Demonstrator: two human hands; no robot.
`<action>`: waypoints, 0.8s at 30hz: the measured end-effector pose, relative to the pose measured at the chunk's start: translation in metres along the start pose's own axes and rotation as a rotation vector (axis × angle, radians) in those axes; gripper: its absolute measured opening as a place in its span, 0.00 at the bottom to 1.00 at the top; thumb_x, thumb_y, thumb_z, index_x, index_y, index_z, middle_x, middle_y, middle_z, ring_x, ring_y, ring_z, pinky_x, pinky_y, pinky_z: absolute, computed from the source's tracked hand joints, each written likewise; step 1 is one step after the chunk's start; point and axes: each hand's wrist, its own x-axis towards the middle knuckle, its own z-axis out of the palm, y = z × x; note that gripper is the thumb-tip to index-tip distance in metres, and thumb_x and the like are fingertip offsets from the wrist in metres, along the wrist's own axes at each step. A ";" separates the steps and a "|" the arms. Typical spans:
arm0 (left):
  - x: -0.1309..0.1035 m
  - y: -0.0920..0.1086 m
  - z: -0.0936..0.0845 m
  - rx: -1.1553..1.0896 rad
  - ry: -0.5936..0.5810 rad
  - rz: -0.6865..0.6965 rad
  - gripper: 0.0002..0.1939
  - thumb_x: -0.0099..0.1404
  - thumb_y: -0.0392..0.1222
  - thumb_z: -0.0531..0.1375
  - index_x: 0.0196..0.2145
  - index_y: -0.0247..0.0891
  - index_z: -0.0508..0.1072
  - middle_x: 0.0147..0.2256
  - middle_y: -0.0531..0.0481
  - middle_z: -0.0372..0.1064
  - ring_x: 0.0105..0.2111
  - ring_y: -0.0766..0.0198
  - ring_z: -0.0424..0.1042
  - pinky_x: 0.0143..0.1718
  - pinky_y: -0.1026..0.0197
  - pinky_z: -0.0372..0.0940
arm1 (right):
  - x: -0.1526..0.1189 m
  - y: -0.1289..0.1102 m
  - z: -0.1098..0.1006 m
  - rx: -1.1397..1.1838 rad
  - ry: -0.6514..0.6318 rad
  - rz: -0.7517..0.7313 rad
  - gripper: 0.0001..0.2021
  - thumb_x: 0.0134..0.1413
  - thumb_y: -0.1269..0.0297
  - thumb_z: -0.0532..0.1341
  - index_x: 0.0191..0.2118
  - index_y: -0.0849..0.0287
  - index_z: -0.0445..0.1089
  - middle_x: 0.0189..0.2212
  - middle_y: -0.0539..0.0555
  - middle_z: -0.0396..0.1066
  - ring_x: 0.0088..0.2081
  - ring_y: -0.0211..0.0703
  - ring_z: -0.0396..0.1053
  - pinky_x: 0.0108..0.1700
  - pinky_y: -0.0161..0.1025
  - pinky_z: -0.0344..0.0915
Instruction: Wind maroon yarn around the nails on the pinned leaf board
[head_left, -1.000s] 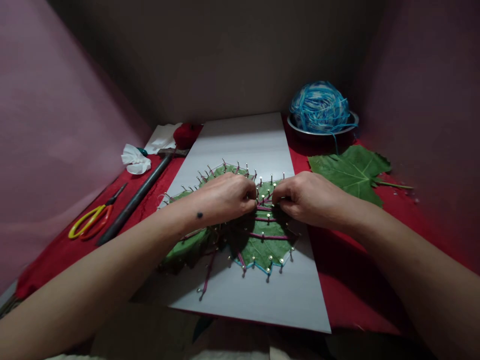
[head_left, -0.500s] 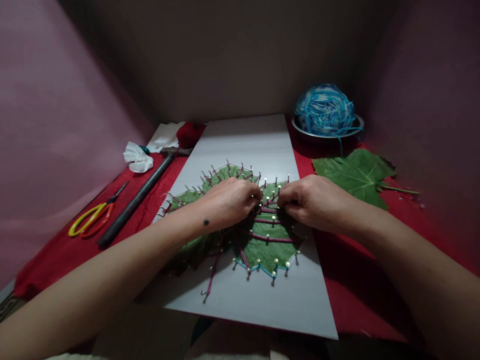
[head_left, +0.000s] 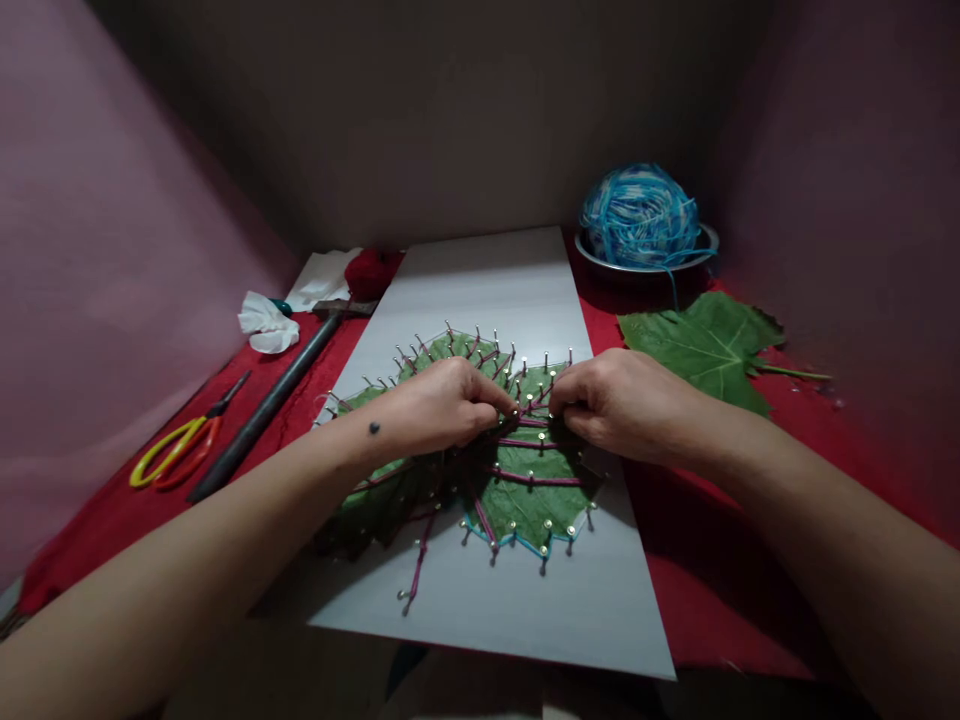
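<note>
Green leaves [head_left: 536, 505] lie on a white board [head_left: 495, 280], ringed and crossed by upright nails. Dark pink yarn [head_left: 559, 481] runs between the nails over the leaves, and light blue yarn [head_left: 527, 541] edges the lower right leaf. My left hand [head_left: 454, 405] is over the middle of the leaves, its index finger pointing at a nail by the pink yarn and the others curled. Just right of it, my right hand [head_left: 600, 400] is pinched at the leaf's right side near the pink yarn. What either set of fingertips grips is too small to tell.
On the red cloth at left lie scissors [head_left: 180, 445], a hammer [head_left: 277, 395], crumpled white paper [head_left: 268, 323] and a red yarn ball [head_left: 369, 272]. At right are a blue yarn ball [head_left: 641, 215] in a metal bowl [head_left: 630, 268] and a loose leaf [head_left: 709, 345].
My left hand has shifted slightly left, its index finger now stretched further out toward a nail. My right hand stays pinched at nearly the same place. The whole view has shifted slightly.
</note>
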 end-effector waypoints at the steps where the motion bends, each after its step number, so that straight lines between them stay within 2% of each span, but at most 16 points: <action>1: 0.002 0.000 -0.001 -0.034 -0.025 -0.022 0.22 0.54 0.37 0.51 0.43 0.37 0.78 0.16 0.56 0.59 0.17 0.71 0.55 0.19 0.65 0.48 | 0.000 0.000 0.000 0.002 0.000 0.001 0.10 0.44 0.71 0.54 0.24 0.56 0.71 0.23 0.51 0.69 0.25 0.36 0.59 0.29 0.37 0.50; 5: 0.003 0.001 0.001 -0.129 -0.076 -0.036 0.21 0.53 0.36 0.52 0.42 0.33 0.77 0.15 0.57 0.55 0.16 0.71 0.52 0.18 0.65 0.47 | 0.001 0.000 0.000 0.004 -0.007 0.008 0.09 0.44 0.71 0.54 0.23 0.56 0.71 0.21 0.51 0.67 0.25 0.36 0.58 0.28 0.37 0.50; 9: -0.003 -0.001 0.001 -0.124 -0.114 -0.028 0.23 0.54 0.37 0.52 0.47 0.34 0.74 0.15 0.57 0.58 0.17 0.70 0.56 0.20 0.66 0.50 | 0.000 0.002 0.001 0.043 -0.014 0.009 0.10 0.43 0.72 0.54 0.26 0.56 0.73 0.23 0.52 0.70 0.26 0.36 0.61 0.30 0.36 0.52; 11: -0.005 -0.001 0.000 -0.096 -0.081 -0.021 0.22 0.56 0.38 0.53 0.47 0.35 0.74 0.16 0.56 0.60 0.18 0.69 0.59 0.21 0.65 0.51 | -0.001 0.002 0.001 0.066 -0.006 0.003 0.11 0.43 0.72 0.54 0.27 0.56 0.74 0.24 0.52 0.70 0.26 0.36 0.62 0.30 0.35 0.53; 13: -0.004 0.000 0.000 -0.068 0.000 -0.020 0.19 0.58 0.40 0.53 0.45 0.36 0.75 0.17 0.56 0.62 0.18 0.69 0.59 0.22 0.65 0.52 | -0.001 0.001 0.000 0.079 0.009 -0.003 0.11 0.43 0.73 0.54 0.27 0.56 0.75 0.23 0.51 0.70 0.26 0.36 0.62 0.30 0.35 0.53; 15: 0.000 0.001 0.002 0.010 0.117 0.028 0.17 0.59 0.42 0.53 0.42 0.37 0.76 0.21 0.53 0.66 0.20 0.69 0.60 0.24 0.65 0.53 | -0.002 0.000 -0.001 0.083 0.026 -0.005 0.12 0.43 0.73 0.55 0.28 0.56 0.75 0.23 0.51 0.70 0.26 0.36 0.61 0.30 0.35 0.53; 18: 0.009 0.003 0.006 0.237 0.241 0.160 0.15 0.59 0.40 0.54 0.37 0.36 0.78 0.29 0.47 0.72 0.28 0.66 0.66 0.31 0.63 0.56 | -0.003 -0.001 -0.003 0.073 0.024 0.000 0.12 0.43 0.73 0.55 0.28 0.55 0.75 0.23 0.51 0.70 0.26 0.37 0.62 0.31 0.35 0.54; 20: 0.015 0.006 0.006 0.376 0.237 0.178 0.14 0.58 0.38 0.53 0.34 0.35 0.79 0.31 0.45 0.73 0.31 0.64 0.67 0.33 0.62 0.56 | -0.004 0.000 -0.004 0.060 0.009 0.004 0.12 0.43 0.73 0.55 0.28 0.55 0.75 0.23 0.51 0.70 0.27 0.37 0.62 0.30 0.35 0.54; 24: 0.021 0.013 0.002 0.540 0.163 0.204 0.13 0.55 0.36 0.52 0.28 0.35 0.77 0.25 0.45 0.70 0.26 0.65 0.62 0.29 0.61 0.52 | -0.004 0.003 -0.004 0.051 0.024 -0.021 0.12 0.44 0.74 0.55 0.30 0.55 0.75 0.24 0.51 0.71 0.26 0.36 0.62 0.30 0.35 0.54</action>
